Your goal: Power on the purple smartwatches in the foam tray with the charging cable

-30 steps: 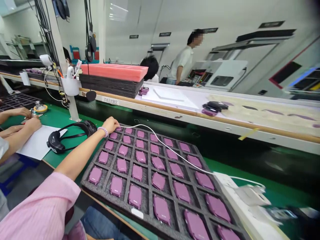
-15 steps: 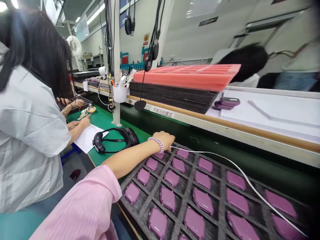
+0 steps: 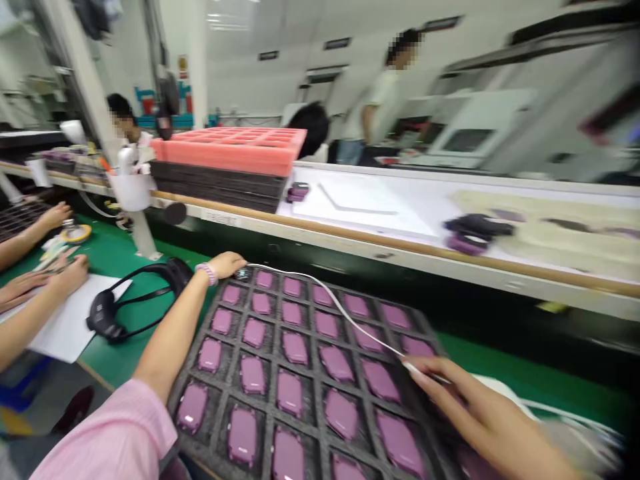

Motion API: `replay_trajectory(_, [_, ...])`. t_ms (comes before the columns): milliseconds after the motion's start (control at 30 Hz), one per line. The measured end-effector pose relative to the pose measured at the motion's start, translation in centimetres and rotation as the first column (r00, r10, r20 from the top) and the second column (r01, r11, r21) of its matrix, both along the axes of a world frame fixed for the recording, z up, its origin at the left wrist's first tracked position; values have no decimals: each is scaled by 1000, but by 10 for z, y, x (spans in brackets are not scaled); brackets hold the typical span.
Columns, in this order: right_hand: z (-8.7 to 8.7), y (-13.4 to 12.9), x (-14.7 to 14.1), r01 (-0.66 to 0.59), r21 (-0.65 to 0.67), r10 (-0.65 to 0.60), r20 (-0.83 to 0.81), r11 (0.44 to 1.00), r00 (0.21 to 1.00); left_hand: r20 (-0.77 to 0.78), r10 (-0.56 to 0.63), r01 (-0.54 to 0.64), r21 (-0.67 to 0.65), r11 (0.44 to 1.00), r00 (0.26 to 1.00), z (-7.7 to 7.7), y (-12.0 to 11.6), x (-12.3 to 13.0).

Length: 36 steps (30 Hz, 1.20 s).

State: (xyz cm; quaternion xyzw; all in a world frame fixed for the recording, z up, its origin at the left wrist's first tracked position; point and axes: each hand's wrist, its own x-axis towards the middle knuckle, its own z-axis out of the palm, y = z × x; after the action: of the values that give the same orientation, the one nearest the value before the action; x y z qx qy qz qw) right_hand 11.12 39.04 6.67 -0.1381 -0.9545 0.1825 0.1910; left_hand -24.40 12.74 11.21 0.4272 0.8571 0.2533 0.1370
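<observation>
A black foam tray (image 3: 270, 355) full of purple watch-like cases (image 3: 290, 391) lies in front of me. My left hand (image 3: 227, 265) is at its far left corner, fingers closed on one end of a white cable (image 3: 345, 308). Close by those fingertips, a small dark device with a lit face (image 3: 243, 273) sits in the corner compartment. The cable runs slantwise over the tray to my right hand (image 3: 463, 397), which pinches a thicker white part of it above the right side. The right hand is blurred and hides some compartments.
A black headset with straps (image 3: 113, 317) lies on the green bench left of the tray, near a co-worker's hands (image 3: 70, 273) and paper (image 3: 75, 320). Behind, a shelf (image 3: 350, 230) carries red trays (image 3: 235, 153) and dark watches (image 3: 473, 233). More white cable lies at right.
The view has swung right, bringing my right hand into sight with the cable between its fingers. My left hand stays at the tray's far corner, and the lit device beside it now shows.
</observation>
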Motion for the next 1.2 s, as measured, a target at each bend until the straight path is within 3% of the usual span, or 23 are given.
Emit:
replay_trajectory(100, [1, 12, 0, 98, -74, -96, 34, 992, 995, 64, -22, 16, 88, 996, 998, -14, 2, -14])
replay_trajectory(233, [19, 17, -1, 206, -11, -207, -66, 978, 976, 147, 4, -30, 169, 985, 989, -23, 1, -27])
replay_trajectory(367, [31, 15, 29, 106, -148, -86, 138, 983, 987, 243, 30, -79, 196, 977, 970, -24, 0, -33])
replay_trajectory(433, [27, 19, 43, 92, -89, -69, 226, 992, 972, 282, 33, -91, 195, 977, 959, -23, 1, -34])
replay_trajectory(500, [20, 29, 45, 137, 58, -147, 202, 989, 968, 308, 29, -89, 185, 979, 951, -21, 2, -34])
replay_trajectory(567, [15, 43, 34, 149, 170, -172, 131, 974, 976, 323, 14, -72, 169, 983, 946, -19, 3, -32])
replay_trajectory(633, [14, 57, 12, 93, 243, -115, 80, 966, 990, 327, -2, -51, 153, 987, 945, -17, 3, -29])
replay_trajectory(833, [16, 87, -49, -25, 316, -6, 98, 948, 995, 289, -8, -25, 111, 994, 957, -16, 4, -28])
replay_trajectory(1100, [17, 98, -68, -296, 226, 228, 284, 928, 931, 166, 28, -35, 41, 999, 986, -20, 8, -26])
replay_trajectory(1200, [19, 105, -77, -291, 97, 249, 308, 952, 918, 108, 79, -79, -4, 997, 991, -22, 8, -25])
